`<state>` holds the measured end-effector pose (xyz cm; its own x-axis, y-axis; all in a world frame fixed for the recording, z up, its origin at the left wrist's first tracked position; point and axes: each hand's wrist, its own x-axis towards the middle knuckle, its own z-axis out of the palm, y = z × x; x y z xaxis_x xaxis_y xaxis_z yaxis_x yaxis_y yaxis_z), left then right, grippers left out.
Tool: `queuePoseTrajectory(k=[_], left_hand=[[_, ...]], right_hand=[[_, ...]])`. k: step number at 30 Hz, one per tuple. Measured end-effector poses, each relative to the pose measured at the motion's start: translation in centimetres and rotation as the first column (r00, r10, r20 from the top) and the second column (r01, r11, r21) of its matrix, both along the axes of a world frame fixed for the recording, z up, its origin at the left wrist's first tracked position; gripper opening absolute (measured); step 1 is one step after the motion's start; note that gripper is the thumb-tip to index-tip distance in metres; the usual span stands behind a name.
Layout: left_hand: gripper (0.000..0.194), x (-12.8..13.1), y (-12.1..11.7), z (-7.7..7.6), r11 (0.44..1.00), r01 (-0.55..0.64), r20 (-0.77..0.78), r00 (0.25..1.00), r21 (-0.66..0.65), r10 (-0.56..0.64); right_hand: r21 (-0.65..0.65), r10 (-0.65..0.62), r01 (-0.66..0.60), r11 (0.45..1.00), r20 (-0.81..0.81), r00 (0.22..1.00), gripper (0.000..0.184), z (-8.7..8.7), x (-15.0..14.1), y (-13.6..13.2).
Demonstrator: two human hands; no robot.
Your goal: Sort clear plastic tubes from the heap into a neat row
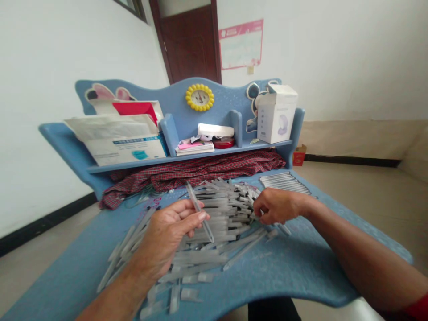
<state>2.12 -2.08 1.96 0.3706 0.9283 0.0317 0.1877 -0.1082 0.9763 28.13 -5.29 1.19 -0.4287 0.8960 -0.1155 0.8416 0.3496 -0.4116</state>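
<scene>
My left hand (pixel 172 229) is closed, with a clear pen barrel (pixel 207 229) pinched between thumb and fingers and slanting across the pile. Beneath it lies a heap of translucent pen barrels (pixel 212 211), many with dark parts at their right ends. My right hand (pixel 277 206) is at the right edge of this heap, its fingers curled together and touching or just over the pieces; what they hold, if anything, is hidden. Loose pen caps (pixel 190 294) lie near the front of the table. More barrels (pixel 123 249) lie left of my left wrist.
Beyond my right hand, a neat row of pens (pixel 286 183) lies on the blue table (pixel 301 263). A checked cloth (pixel 200 167) is bunched under the shelf (pixel 214 151). On the shelf stand a mask box (pixel 133 149), a white box (pixel 276 116) and a stack of papers (pixel 194 148).
</scene>
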Motion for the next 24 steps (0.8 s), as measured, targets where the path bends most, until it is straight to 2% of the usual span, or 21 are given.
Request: queuePoseTrajectory(k=[2,4,7,11,19,24], left_hand=[[0.021,-0.1,-0.2,0.0,0.999,0.019,0.065,0.998,-0.027,-0.017],[0.017,-0.1,-0.4,-0.1,0.999,0.026,0.146,0.989,-0.041,-0.020],[0.016,0.0,-0.7,-0.1,0.999,0.027,0.266,0.964,-0.034,-0.017],[0.015,0.2,-1.2,0.0,0.998,0.053,0.327,0.944,-0.015,-0.045],[0.012,0.6,-1.6,-0.9,0.997,0.071,0.296,0.952,0.028,-0.076],[0.014,0.6,-1.6,-0.9,0.997,0.082,0.314,0.946,0.018,-0.083]], right_hand=[[-0.134,-0.023,-0.011,0.991,-0.249,0.968,0.008,-0.1,-0.5,-0.3],[-0.249,-0.075,-0.041,0.968,-0.439,0.895,0.005,-0.7,-1.3,-0.6],[-0.292,-0.096,-0.093,0.952,-0.572,0.814,0.004,-1.8,-2.9,-1.1],[-0.273,-0.077,-0.112,0.956,-0.600,0.797,0.007,-2.6,-4.4,-1.6],[-0.279,-0.094,-0.122,0.953,-0.649,0.755,0.003,-2.6,-5.4,-2.0],[-0.290,-0.119,-0.111,0.951,-0.670,0.733,0.003,-2.9,-5.6,-1.9]])
